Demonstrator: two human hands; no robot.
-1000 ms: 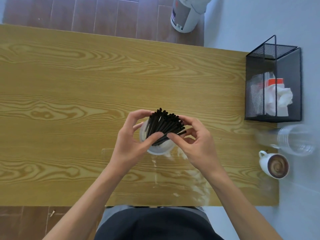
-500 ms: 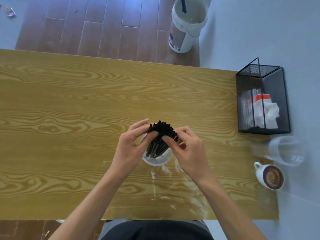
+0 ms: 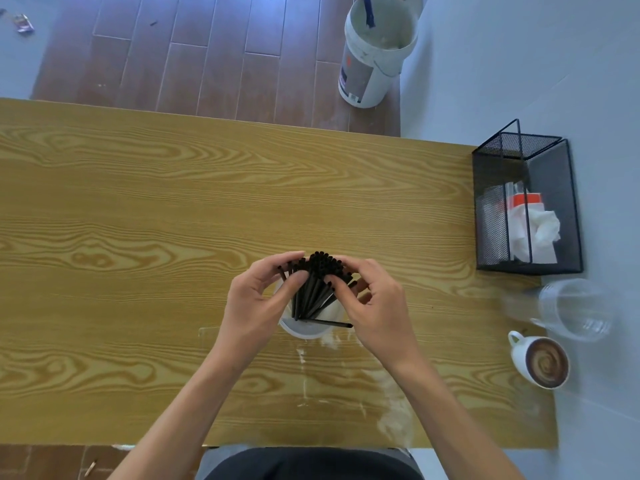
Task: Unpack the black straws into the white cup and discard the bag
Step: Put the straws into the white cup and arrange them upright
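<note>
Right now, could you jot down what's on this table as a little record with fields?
left hand: fingers curled on the straws
right hand: fingers curled on the straws
straws: black bundle standing in the cup, one lying across its rim
cup: white, mid-table
bag: clear, flat, near edge
mesh bin: black, right, holds crumpled paper
coffee mug: right

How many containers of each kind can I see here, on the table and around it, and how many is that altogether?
White cup holding the black straws: 1
Coffee mug: 1
Clear plastic cup lying on its side: 1
Black mesh bin: 1
White bucket on the floor: 1
Total: 5
</note>
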